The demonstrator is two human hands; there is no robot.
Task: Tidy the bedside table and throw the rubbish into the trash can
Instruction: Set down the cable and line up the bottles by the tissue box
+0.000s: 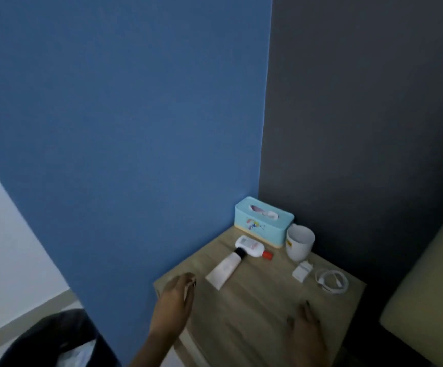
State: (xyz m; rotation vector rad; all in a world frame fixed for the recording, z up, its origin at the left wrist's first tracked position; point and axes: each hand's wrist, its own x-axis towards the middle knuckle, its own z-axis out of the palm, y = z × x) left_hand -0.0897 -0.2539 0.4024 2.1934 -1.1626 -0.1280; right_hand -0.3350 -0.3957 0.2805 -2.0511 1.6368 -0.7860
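Observation:
The wooden bedside table (254, 308) stands in the corner. On it lie a white tube with a black cap (225, 270), a white bottle with a red cap (252, 247), a white charger plug (303, 271) and a coiled white cable (331, 281). A light blue tissue box (264, 221) and a white cup (299, 242) stand at the back. My left hand (178, 295) hovers over the table's left edge with its fingers loosely curled; it seems to hold nothing. My right hand (307, 329) lies flat over the front of the table, fingers straight.
A dark trash can with a plastic liner (56, 343) stands on the floor at the lower left. A blue wall (135, 128) runs along the table's left side, a dark grey wall (360, 115) behind it. A pale bed edge (427, 300) is at right.

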